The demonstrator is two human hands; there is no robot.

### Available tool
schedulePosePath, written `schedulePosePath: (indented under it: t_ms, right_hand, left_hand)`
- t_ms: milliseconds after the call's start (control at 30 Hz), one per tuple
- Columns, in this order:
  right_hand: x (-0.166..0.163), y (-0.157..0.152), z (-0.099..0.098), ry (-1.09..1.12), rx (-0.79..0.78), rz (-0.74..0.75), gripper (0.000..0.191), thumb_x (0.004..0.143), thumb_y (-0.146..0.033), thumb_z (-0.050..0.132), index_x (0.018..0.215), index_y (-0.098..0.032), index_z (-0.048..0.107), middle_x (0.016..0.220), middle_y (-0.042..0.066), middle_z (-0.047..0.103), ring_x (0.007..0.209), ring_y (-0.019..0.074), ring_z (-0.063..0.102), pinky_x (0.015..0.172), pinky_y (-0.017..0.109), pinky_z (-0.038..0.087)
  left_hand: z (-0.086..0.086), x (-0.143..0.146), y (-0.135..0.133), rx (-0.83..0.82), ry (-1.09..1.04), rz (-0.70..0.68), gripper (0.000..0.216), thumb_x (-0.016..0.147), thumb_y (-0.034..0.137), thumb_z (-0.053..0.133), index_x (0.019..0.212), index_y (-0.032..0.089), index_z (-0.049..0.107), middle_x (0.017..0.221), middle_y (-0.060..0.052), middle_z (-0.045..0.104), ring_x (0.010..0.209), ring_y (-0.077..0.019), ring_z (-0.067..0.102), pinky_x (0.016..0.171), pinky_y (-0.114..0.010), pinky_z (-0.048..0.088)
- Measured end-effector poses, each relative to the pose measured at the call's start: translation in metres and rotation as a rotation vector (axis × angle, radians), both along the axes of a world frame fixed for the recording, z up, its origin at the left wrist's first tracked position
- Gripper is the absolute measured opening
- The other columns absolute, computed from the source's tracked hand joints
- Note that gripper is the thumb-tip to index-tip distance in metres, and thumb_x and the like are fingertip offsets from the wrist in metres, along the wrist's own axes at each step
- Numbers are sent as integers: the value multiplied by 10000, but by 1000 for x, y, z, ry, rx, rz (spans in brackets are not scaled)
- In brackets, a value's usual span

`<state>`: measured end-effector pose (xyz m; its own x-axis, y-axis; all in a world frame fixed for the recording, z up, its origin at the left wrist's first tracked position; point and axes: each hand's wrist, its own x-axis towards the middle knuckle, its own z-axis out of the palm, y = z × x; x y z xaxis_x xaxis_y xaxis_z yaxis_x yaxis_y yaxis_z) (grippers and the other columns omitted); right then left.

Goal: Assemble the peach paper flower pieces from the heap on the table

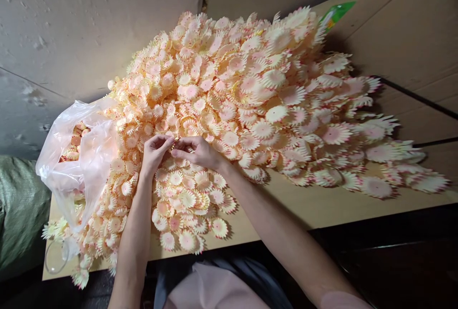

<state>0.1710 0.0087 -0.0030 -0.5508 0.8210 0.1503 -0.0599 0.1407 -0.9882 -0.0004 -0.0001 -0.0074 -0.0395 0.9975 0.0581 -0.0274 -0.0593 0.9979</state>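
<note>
My left hand [157,149] and my right hand [196,150] meet fingertip to fingertip above the heap. Between them the fingers pinch a small yellowish petal piece [175,140], mostly hidden by the fingertips. Cream artificial flowers [263,129] with toothed, pink-edged petals lie piled all around and beyond both hands. A smaller patch of the same flower heads [188,199] spreads between my forearms, close to the table's near edge.
On the left stands a translucent plastic bag [95,156] with pinkish-brown pieces inside. A clear round item [56,257] lies at the front left corner of the wooden table [286,199]. Green packaging [338,13] shows behind the heap. A green sack [23,213] stands at far left.
</note>
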Motion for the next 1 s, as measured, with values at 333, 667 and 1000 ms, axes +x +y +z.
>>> schedulePosePath:
  t_ms: [333,667,1000]
  right_hand:
    - [0,0,-1,-12,10,-4,275,775,-428,669,801,-154,667,725,24,636,654,137,550,631,288,454]
    - [-1,0,-1,-8,3,-2,267,773,-421,674,774,-156,655,709,15,622,648,132,538,622,279,440]
    - [0,0,-1,-3,17,-15,263,781,-413,663,802,-151,671,740,26,640,674,141,557,644,288,454]
  left_hand:
    - [-2,-1,0,-3,1,-1,262,693,396,764,755,155,680,749,-9,674,645,-90,597,648,-215,467]
    - [-1,-1,0,-2,10,-5,258,699,395,759,756,156,678,750,-13,673,646,-93,595,640,-213,470]
    - [-2,-1,0,-5,-36,-13,226,700,355,766,753,152,682,748,-4,674,644,-84,594,631,-203,458]
